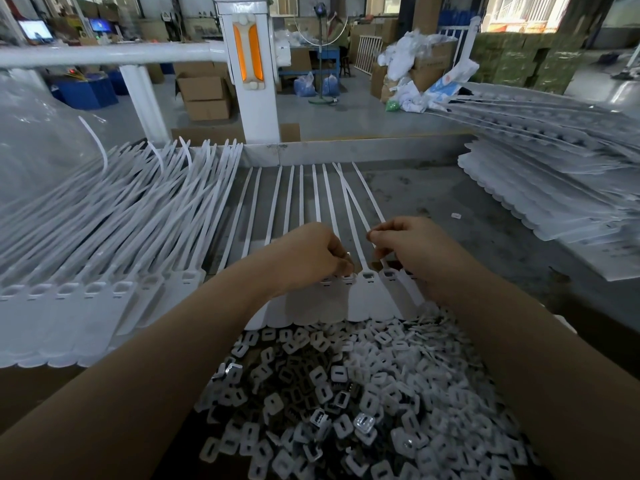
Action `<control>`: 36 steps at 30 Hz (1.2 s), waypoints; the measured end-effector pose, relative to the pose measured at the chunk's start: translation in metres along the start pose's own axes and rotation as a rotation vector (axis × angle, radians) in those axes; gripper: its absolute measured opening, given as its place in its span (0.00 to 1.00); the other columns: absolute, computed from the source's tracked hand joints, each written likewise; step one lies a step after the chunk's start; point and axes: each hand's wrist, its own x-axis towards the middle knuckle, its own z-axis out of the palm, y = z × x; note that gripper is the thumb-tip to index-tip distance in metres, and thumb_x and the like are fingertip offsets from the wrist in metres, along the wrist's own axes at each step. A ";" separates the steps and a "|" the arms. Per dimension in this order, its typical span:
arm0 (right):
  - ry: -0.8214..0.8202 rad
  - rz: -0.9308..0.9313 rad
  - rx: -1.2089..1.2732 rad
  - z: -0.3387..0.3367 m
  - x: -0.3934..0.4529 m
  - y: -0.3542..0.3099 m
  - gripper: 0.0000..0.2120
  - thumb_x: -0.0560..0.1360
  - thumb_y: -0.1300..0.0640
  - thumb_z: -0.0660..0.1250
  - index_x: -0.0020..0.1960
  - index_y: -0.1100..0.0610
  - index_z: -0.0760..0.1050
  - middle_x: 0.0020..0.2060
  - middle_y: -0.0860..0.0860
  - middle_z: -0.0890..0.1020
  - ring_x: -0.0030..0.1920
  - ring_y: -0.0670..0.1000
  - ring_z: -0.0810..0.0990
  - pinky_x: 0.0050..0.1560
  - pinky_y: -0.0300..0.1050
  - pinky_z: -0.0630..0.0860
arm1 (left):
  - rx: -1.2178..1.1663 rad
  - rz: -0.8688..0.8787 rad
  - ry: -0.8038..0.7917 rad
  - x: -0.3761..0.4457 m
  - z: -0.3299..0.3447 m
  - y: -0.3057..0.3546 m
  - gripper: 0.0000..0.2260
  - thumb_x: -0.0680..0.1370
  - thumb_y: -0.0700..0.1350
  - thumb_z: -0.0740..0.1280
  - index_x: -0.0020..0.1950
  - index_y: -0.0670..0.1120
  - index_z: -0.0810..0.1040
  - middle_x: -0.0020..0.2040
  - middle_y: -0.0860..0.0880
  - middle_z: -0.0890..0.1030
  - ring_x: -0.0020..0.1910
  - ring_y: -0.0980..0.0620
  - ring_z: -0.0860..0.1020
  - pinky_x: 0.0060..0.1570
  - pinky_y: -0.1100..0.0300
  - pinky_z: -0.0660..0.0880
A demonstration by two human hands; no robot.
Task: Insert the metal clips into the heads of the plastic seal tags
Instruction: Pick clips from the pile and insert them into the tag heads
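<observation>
You are in the middle of the seating step. A sheet of tags [346, 303] lies flat on the table [467, 216] in front of you, heads toward you and tails running away to the far edge. Your left hand [311, 252] sits over the heads near the middle of that sheet, fingers curled down tight, with a small glint of metal at the fingertips; that looks like a clip [347, 253] being pressed into a head, though the pocket itself is hidden under your fingers. Your right hand [412, 249] hovers just to the right, thumb and forefinger pinched together above a tail. Whether it holds a clip or only the strap, I cannot tell.

Two heads [367, 276] just right of your left hand show open pockets, so judge those as not yet filled. The pile of clips [346, 393] lies near you, between your forearms, well within reach.

For the next move, finish pushing the clip at your left fingertips until it sits flush, then shift one head to the right. Keep each clip square to its pocket; a tilted one will likely jam or sit proud.

On your left lies a stack of tags [86, 271], and on the far right another stack [554, 188]. Which is done and which is waiting, I cannot tell from here.
</observation>
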 end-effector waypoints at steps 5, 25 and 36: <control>0.001 0.004 0.008 0.001 0.000 -0.001 0.08 0.79 0.57 0.64 0.56 0.59 0.77 0.37 0.51 0.80 0.32 0.44 0.74 0.19 0.28 0.64 | -0.033 -0.030 0.036 -0.002 0.000 -0.001 0.05 0.74 0.47 0.75 0.39 0.52 0.82 0.41 0.50 0.84 0.42 0.52 0.81 0.38 0.61 0.78; -0.012 -0.014 0.049 0.001 -0.001 0.001 0.09 0.79 0.58 0.64 0.56 0.61 0.77 0.38 0.53 0.80 0.32 0.45 0.75 0.21 0.30 0.67 | 0.102 0.515 -0.206 -0.037 0.003 0.009 0.05 0.71 0.50 0.76 0.45 0.58 0.85 0.42 0.63 0.81 0.41 0.60 0.78 0.42 0.64 0.75; -0.011 -0.016 0.041 0.001 -0.003 0.000 0.10 0.79 0.58 0.64 0.57 0.62 0.77 0.38 0.54 0.80 0.31 0.45 0.73 0.19 0.29 0.65 | 0.096 0.497 -0.262 -0.039 0.012 0.010 0.04 0.74 0.48 0.74 0.47 0.54 0.85 0.44 0.62 0.83 0.44 0.68 0.79 0.47 0.75 0.72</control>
